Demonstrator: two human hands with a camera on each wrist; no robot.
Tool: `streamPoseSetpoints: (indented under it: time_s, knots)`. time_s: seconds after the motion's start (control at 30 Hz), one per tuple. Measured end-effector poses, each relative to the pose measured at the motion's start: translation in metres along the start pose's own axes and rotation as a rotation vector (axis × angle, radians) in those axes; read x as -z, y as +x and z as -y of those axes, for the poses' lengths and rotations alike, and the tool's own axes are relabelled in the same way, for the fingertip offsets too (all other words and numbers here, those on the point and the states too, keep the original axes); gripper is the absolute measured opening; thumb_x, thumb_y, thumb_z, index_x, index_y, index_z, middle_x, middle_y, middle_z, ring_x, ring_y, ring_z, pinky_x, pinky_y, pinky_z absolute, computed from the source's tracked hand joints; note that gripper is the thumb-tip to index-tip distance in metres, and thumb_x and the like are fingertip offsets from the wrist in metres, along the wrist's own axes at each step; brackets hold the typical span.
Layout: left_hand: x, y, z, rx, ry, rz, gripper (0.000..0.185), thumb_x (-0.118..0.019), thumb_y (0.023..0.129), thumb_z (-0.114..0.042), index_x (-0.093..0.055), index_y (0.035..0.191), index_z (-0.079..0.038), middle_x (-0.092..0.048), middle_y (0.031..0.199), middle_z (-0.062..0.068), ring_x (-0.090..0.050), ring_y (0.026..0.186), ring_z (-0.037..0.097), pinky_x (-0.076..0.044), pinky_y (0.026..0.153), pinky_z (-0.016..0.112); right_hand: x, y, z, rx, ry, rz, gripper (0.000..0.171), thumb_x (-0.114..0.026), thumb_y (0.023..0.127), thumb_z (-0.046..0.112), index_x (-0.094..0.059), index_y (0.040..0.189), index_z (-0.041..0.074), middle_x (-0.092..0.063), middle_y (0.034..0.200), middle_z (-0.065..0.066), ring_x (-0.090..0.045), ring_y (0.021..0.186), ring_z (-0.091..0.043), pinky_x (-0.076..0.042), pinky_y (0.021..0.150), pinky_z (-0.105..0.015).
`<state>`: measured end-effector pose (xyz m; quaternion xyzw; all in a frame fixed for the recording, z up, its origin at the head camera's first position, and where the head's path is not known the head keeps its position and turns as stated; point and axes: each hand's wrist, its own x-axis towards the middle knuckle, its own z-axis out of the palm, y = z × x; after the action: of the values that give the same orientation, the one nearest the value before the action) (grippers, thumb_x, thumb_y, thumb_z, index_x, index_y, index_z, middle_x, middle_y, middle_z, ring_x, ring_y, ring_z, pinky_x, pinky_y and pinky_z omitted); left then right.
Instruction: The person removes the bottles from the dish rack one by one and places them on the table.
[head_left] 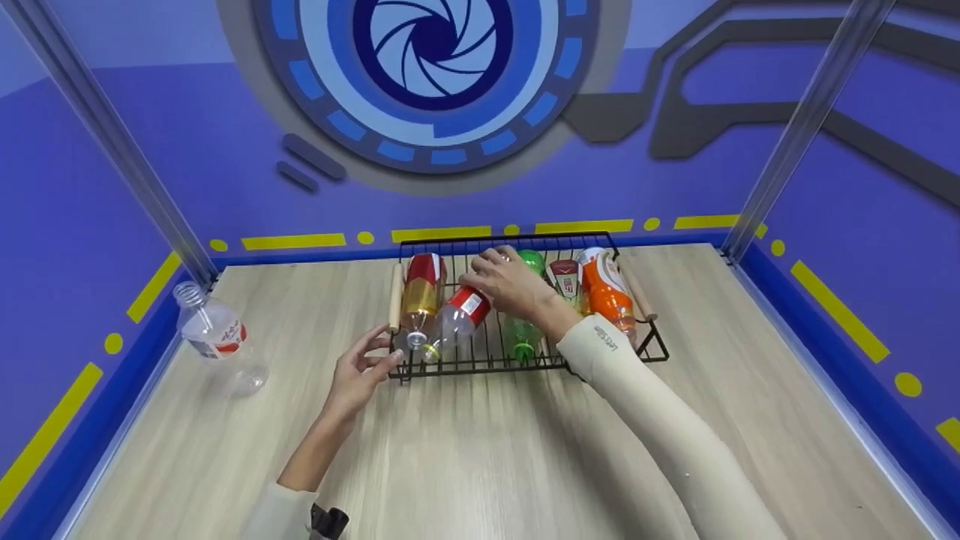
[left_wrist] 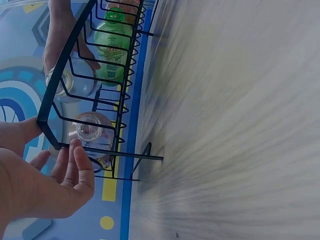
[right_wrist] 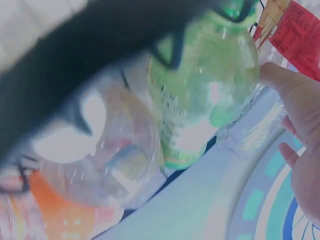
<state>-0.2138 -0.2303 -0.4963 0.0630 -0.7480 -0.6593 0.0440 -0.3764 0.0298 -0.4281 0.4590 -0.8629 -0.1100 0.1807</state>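
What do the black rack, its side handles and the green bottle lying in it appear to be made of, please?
The rack looks like thin metal wire with a black coating: slim, evenly spaced rods. Its handles seem to be pale, unpainted wood, round and matte. The green bottle appears to be clear tinted plastic: light passes through it and its surface is glossy.

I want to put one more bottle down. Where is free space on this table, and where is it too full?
Bare wood lies in front of the wire rack, between the two arms, and right of the rack up to the blue border. The left side holds only a clear bottle. The rack is crowded: bottles side by side, the right hand among them, the left hand at its corner.
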Motion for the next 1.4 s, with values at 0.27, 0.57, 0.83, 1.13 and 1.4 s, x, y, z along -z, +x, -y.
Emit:
streamPoseSetpoints:
  time_s: [0.27, 0.57, 0.83, 1.13, 1.4]
  knots:
    - [0.000, -0.002, -0.002, -0.001, 0.037, -0.003, 0.060, -0.073, 0.096, -0.023, -0.049, 0.151, -0.017, -0.057, 0.138, 0.013, -0.058, 0.106, 0.016, -0.051, 0.084, 0.024, 0.021, -0.026, -0.019, -0.013, 0.001, -0.108, 0.063, -0.085, 0.081, 0.028, -0.055, 0.136, 0.028, -0.054, 0.131, -0.011, -0.052, 0.126, -0.032, -0.043, 0.108, -0.063]
    - [0.001, 0.000, -0.001, 0.001, 0.049, -0.007, 0.059, -0.071, 0.097, -0.021, -0.049, 0.152, -0.017, -0.057, 0.138, 0.015, -0.058, 0.102, 0.012, -0.051, 0.083, 0.022, 0.041, -0.065, -0.029, -0.004, 0.040, -0.216, 0.068, -0.083, 0.084, 0.038, -0.053, 0.143, 0.023, -0.065, 0.129, -0.008, -0.061, 0.121, -0.031, -0.042, 0.110, -0.061]
    - [-0.002, -0.001, -0.003, -0.020, 0.153, -0.015, 0.060, -0.070, 0.098, -0.028, -0.047, 0.153, -0.020, -0.059, 0.137, 0.013, -0.059, 0.106, 0.018, -0.050, 0.082, 0.024, 0.053, -0.104, -0.024, -0.087, 0.239, -0.098, 0.075, -0.079, 0.085, 0.051, -0.050, 0.147, 0.022, -0.068, 0.123, -0.008, -0.065, 0.113, -0.030, -0.054, 0.096, -0.050]
    - [0.004, -0.004, -0.009, -0.006, 0.199, -0.013, 0.056, -0.065, 0.102, -0.025, -0.045, 0.154, -0.021, -0.058, 0.140, 0.012, -0.058, 0.106, 0.017, -0.050, 0.083, 0.025, 0.057, -0.116, -0.009, -0.198, 0.574, 0.040, 0.074, -0.082, 0.081, 0.055, -0.060, 0.141, 0.017, -0.075, 0.109, -0.009, -0.070, 0.088, -0.023, -0.057, 0.069, -0.035]
    - [-0.001, -0.008, -0.008, -0.017, 0.184, -0.008, 0.052, -0.062, 0.103, -0.022, -0.048, 0.152, -0.019, -0.059, 0.139, 0.014, -0.057, 0.107, 0.014, -0.049, 0.084, 0.024, 0.053, -0.123, -0.007, -0.237, 0.938, 0.150, 0.066, -0.082, 0.085, 0.045, -0.063, 0.137, 0.008, -0.074, 0.115, -0.015, -0.069, 0.091, -0.019, -0.060, 0.079, -0.033]
